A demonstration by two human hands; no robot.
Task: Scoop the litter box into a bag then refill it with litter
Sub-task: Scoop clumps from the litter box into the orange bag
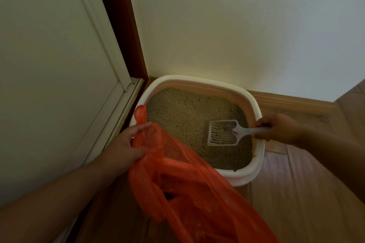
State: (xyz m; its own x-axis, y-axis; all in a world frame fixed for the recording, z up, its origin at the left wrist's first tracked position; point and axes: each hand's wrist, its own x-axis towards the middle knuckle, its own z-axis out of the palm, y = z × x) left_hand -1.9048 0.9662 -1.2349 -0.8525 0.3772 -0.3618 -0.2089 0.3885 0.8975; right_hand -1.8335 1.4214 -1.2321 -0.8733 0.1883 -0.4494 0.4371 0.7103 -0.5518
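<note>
A white litter box (254,104) with a tan inner rim stands on the wooden floor (296,193), in the corner between a pale wall (237,25) and a white door (49,65) with a dark red-brown frame (122,25). The box is filled with beige, grainy litter (183,120), which covers the whole bottom.

The right hand (278,127) comes from the right side and reaches over the right rim of the box. Its fingers (260,124) are curled around the handle of a pale plastic litter scoop (223,133). The slotted head of the scoop points to the left and lies on or just above the litter, in the right part of the box; I cannot tell if it touches the surface. A few grains seem to lie in the scoop, but this is not clear.

The left hand (126,144) is at the near left corner of the box. Its thumb and fingers pinch the edge of an orange plastic bag (189,193) and hold it open. One handle loop of the bag stands up above the hand. The bag hangs down toward the lower part of the view, in front of the box, and hides the near rim. Something dark lies inside the bag, but it is too dim to name.

A wooden skirting board (292,102) runs along the wall to the right of the box.
</note>
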